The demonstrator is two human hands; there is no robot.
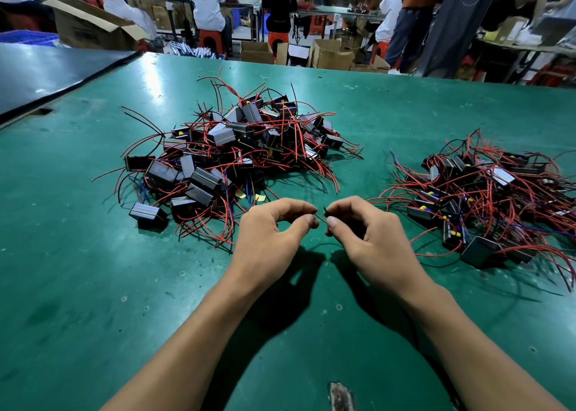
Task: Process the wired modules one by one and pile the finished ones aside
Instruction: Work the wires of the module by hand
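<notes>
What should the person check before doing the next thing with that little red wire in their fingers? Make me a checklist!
1. The left hand pinches the thin red wire: ok.
2. The right hand pinches the same wire close by: ok.
3. The wire's module is in hand: cannot tell, the right hand hides what lies under it.
4. The big heap of black box modules and the smaller heap on the right lie apart, not mixed: ok.
5. Which heap is the finished one: cannot tell.
6. Bare green table top below the hands to work over: ok.
</notes>
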